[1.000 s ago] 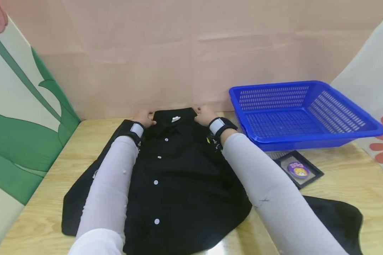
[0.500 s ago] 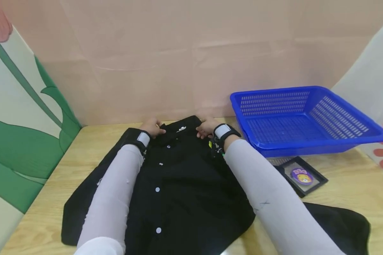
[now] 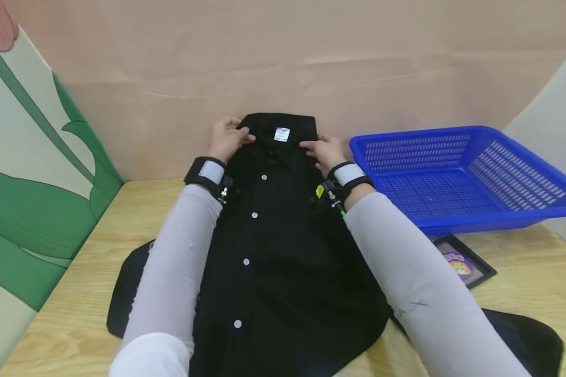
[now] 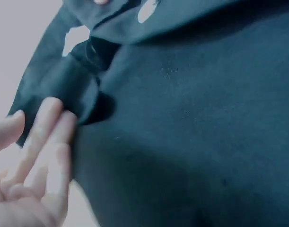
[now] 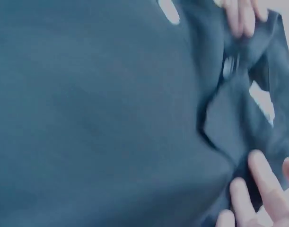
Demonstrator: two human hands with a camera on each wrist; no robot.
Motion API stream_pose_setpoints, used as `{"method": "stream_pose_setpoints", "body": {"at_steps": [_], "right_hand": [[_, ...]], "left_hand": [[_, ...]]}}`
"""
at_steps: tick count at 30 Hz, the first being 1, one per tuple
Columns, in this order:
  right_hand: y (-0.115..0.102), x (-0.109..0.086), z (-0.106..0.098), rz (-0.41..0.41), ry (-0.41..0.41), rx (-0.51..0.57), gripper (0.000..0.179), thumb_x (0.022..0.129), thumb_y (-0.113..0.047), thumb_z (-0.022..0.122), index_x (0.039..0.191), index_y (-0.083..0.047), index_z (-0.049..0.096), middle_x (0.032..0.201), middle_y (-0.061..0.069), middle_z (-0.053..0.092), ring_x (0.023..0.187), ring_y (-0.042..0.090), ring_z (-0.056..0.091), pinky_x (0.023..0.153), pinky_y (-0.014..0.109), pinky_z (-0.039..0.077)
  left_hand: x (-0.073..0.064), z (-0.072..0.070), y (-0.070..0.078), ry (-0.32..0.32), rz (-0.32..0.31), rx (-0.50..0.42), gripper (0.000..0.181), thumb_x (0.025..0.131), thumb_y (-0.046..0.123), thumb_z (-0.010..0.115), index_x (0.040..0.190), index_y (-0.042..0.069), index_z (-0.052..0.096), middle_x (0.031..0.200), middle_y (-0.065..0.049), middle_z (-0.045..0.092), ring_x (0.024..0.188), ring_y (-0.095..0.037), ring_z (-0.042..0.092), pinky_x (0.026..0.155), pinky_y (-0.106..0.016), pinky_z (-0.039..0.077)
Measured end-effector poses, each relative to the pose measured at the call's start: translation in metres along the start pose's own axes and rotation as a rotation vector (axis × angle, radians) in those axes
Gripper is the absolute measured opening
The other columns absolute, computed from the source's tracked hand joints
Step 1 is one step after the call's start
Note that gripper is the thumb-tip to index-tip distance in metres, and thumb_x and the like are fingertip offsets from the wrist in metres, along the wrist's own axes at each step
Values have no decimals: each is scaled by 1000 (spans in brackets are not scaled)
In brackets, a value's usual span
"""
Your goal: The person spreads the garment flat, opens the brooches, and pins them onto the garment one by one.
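Note:
A black button-up shirt [image 3: 283,251] with white buttons lies front up. Its collar end is raised against the back wall, and a white label [image 3: 282,134] shows inside the neck. My left hand [image 3: 225,139] pinches the collar's left side, thumb and fingers on either side of the cloth. At the collar's right side my right hand [image 3: 327,152] holds the cloth the same way. In the left wrist view, fingers [image 4: 47,127] lie against the collar flap. The right wrist view has fingers [image 5: 262,177] on the other flap. Forearms cover parts of both sleeves.
A blue plastic basket [image 3: 514,214] stands at the right rear of the wooden table [image 3: 71,314]. Before it lies a black-framed clear case [image 3: 481,269] with a purple badge, partly behind my right forearm. A pinkish wall covering [image 3: 283,63] rises behind.
Both hands have lifted the collar up off the table and slightly right, drawing the shirt body back with it. The left sleeve has pulled inward. The label now faces me.

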State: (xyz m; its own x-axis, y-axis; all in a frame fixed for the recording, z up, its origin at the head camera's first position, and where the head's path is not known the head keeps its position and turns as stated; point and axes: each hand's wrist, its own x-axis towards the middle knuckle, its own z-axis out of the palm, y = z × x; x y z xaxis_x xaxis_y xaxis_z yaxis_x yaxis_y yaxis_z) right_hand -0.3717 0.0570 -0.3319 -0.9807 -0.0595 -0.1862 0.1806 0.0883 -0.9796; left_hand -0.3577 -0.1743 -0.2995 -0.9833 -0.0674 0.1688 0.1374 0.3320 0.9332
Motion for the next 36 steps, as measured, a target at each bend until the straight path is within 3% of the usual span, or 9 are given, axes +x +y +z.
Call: {"method": "stream_pose_setpoints", "body": {"at_steps": [4, 7, 8, 10, 15, 22, 27, 32, 36], "right_hand": [[20, 3, 17, 85, -132, 21, 66, 103, -11, 44, 160, -13, 11, 164, 7, 27, 152, 25, 24, 122, 51, 20], [37, 4, 22, 168, -215, -34, 70, 104, -10, 43, 160, -13, 2, 167, 6, 17, 155, 24, 13, 124, 51, 16], [40, 4, 23, 179, -232, -51, 72, 104, -10, 43, 160, -13, -1, 168, 5, 15, 155, 24, 12, 124, 50, 15], [44, 3, 23, 164, -251, -113, 73, 103, -11, 44, 160, -11, -3, 168, 6, 12, 156, 24, 9, 124, 51, 14], [34, -8, 23, -53, -299, -392, 78, 100, -11, 48, 159, -5, -3, 166, 20, 10, 154, 34, 12, 123, 50, 18], [17, -68, 18, -367, -420, -905, 73, 97, -18, 59, 157, -2, 20, 162, 21, 26, 149, 36, 28, 122, 49, 23], [19, -118, 11, -524, -471, -1057, 63, 97, -20, 62, 152, -5, 35, 158, 20, 35, 147, 36, 33, 118, 53, 30], [27, -171, 1, -664, -450, -1170, 53, 95, -26, 66, 144, -14, 51, 154, 14, 44, 141, 36, 42, 103, 57, 47], [42, -211, -6, -900, -431, -1231, 21, 90, -26, 73, 109, -18, 69, 112, -1, 66, 105, 20, 59, 72, 30, 55]], "left_hand": [[11, 12, -37, -21, -117, 212, 50, 100, 13, 56, 145, -4, 41, 139, -24, 57, 130, -32, 56, 109, -36, 44], [18, 15, -73, -99, -195, 314, 59, 98, 16, 59, 149, -2, 36, 145, -22, 52, 135, -31, 52, 113, -38, 40], [21, 14, -88, -122, -171, 298, 61, 96, 21, 63, 148, 0, 38, 141, -20, 56, 129, -28, 57, 108, -34, 44], [19, 10, -95, -182, -183, 285, 63, 97, 21, 62, 150, 3, 33, 140, -19, 56, 127, -27, 59, 106, -35, 46], [-8, -20, -65, -284, -156, 432, 53, 103, 14, 48, 152, 2, 32, 144, -24, 51, 131, -35, 53, 107, -42, 44], [-35, -105, -58, -399, -153, 509, 44, 106, 14, 38, 143, -10, 38, 133, -34, 54, 120, -46, 55, 78, -32, 48], [-75, -149, -52, -472, -128, 630, 44, 106, 16, 41, 141, -11, 41, 135, -37, 51, 122, -52, 52, 91, -55, 48], [-122, -174, -49, -455, -53, 765, 42, 104, 17, 49, 135, -11, 49, 129, -35, 57, 115, -50, 58, 90, -56, 51], [-154, -189, -58, -466, -85, 804, 42, 104, 17, 49, 133, -13, 51, 125, -34, 59, 108, -46, 62, 85, -55, 52]]}}
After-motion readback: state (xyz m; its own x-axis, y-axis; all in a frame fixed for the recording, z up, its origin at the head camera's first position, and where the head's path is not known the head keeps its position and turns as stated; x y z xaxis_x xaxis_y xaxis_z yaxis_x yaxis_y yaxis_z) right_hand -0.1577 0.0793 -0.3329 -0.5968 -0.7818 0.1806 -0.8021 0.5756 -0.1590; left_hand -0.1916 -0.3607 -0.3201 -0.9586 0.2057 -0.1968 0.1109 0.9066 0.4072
